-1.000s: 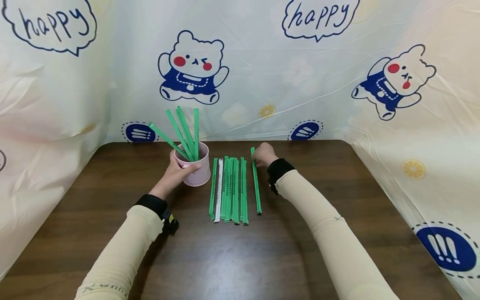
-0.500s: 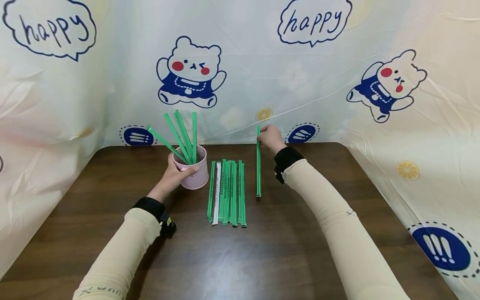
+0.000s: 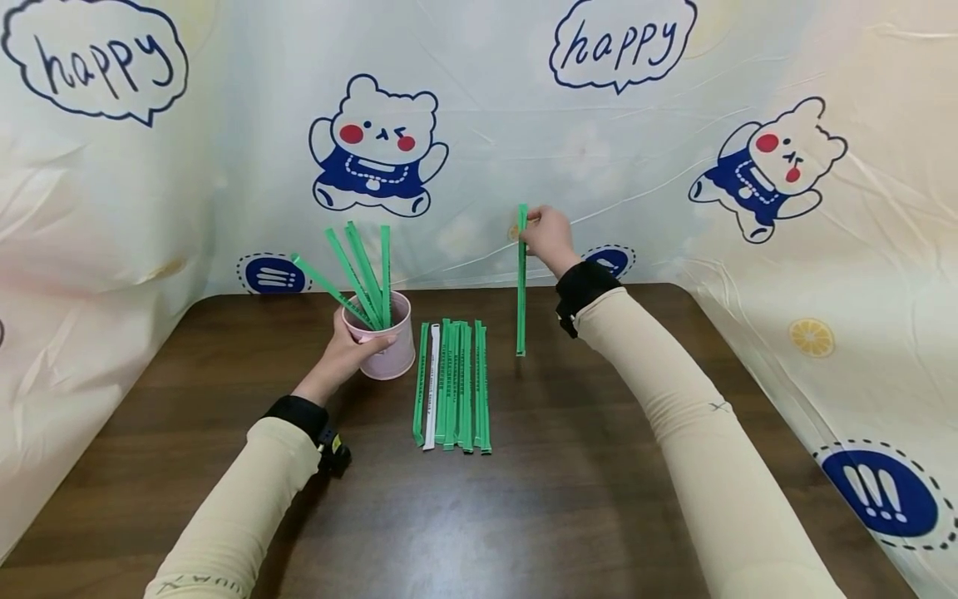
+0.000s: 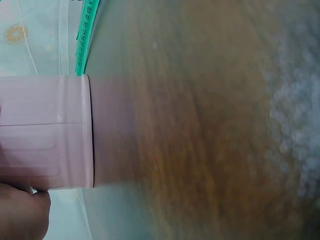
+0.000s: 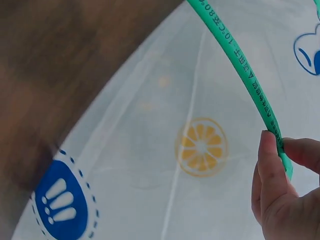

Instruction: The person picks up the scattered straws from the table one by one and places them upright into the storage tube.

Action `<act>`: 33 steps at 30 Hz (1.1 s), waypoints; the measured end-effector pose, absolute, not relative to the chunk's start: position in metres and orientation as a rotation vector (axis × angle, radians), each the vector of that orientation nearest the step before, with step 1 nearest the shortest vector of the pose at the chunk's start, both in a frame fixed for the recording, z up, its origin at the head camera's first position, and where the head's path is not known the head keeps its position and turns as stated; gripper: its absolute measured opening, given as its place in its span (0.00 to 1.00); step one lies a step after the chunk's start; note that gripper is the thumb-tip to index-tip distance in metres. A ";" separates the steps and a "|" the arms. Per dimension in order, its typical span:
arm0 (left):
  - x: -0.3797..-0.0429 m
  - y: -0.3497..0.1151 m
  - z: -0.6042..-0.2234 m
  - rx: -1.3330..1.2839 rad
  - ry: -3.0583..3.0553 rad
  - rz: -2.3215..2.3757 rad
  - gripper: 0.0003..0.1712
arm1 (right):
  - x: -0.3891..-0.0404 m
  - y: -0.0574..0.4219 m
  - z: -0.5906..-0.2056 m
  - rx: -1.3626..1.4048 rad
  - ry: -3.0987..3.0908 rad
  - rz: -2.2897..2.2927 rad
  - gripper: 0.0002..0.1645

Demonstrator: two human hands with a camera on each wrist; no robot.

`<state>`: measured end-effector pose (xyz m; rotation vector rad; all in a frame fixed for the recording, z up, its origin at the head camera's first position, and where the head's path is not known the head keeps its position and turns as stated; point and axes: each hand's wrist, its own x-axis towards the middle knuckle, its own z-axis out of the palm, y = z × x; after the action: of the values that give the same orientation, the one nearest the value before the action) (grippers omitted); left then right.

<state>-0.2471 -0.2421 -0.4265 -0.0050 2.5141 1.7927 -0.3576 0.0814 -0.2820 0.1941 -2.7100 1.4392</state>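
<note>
My left hand (image 3: 340,356) grips a pale pink cup (image 3: 391,356), thumb across its near side. Several green wrapped straws (image 3: 364,270) lean in the cup and stick up above its rim. In the left wrist view, the cup's wall (image 4: 45,132) fills the left side, with a thumb (image 4: 22,212) below it. My right hand (image 3: 552,240) pinches one green wrapped straw (image 3: 521,291) near its top end, and the straw hangs upright. The right wrist view shows printed text along this straw (image 5: 245,70), held between thumb and fingertips. Between the hands lies a row of green straws (image 3: 466,387).
One white wrapped straw (image 3: 432,387) lies among the green ones in the row, near its left end. The brown wooden table (image 3: 479,524) ends at the back against a printed curtain (image 3: 494,150) with bears and orange slices.
The right hand has lifted its straw from beside the row, up and slightly right, above the table's back part. The left hand stays on the cup.
</note>
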 end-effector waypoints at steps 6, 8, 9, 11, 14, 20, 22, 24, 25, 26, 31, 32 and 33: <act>-0.248 -0.245 -0.427 -0.017 2.513 1.796 0.63 | -0.359 0.081 -0.259 0.221 -2.649 1.427 0.25; -0.248 -0.245 -0.427 -0.010 2.513 1.797 0.62 | -0.360 0.081 -0.251 0.235 -2.632 1.420 0.25; -0.247 -0.245 -0.427 -0.004 2.512 1.798 0.62 | -0.361 0.081 -0.248 0.241 -2.622 1.418 0.25; -0.247 -0.245 -0.426 0.004 2.514 1.802 0.62 | -0.361 0.080 -0.240 0.258 -2.593 1.429 0.25; -0.245 -0.244 -0.425 0.007 2.519 1.801 0.62 | -0.361 0.077 -0.228 0.290 -2.552 1.439 0.25; -0.242 -0.243 -0.425 0.000 2.528 1.792 0.62 | -0.357 0.067 -0.209 0.338 -2.501 1.479 0.25; -0.242 -0.243 -0.425 -0.002 2.532 1.788 0.62 | -0.356 0.063 -0.204 0.351 -2.487 1.492 0.25; -0.242 -0.243 -0.425 -0.007 2.536 1.783 0.62 | -0.355 0.059 -0.200 0.367 -2.473 1.503 0.24; -0.243 -0.243 -0.426 -0.008 2.539 1.780 0.62 | -0.354 0.056 -0.198 0.374 -2.466 1.507 0.24; -0.243 -0.243 -0.425 -0.007 2.539 1.780 0.62 | -0.354 0.054 -0.197 0.386 -2.455 1.512 0.24; -0.243 -0.243 -0.426 0.004 2.537 1.784 0.62 | -0.352 0.042 -0.188 0.426 -2.423 1.518 0.23; -0.243 -0.243 -0.426 0.005 2.536 1.787 0.62 | -0.351 0.039 -0.187 0.435 -2.418 1.519 0.23; -0.243 -0.243 -0.426 0.004 2.533 1.790 0.62 | -0.350 0.036 -0.185 0.443 -2.413 1.524 0.23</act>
<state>-0.2434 -0.2428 -0.4262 0.0044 2.5329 1.7897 -0.3495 0.0362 -0.1846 0.4433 -2.4133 1.5236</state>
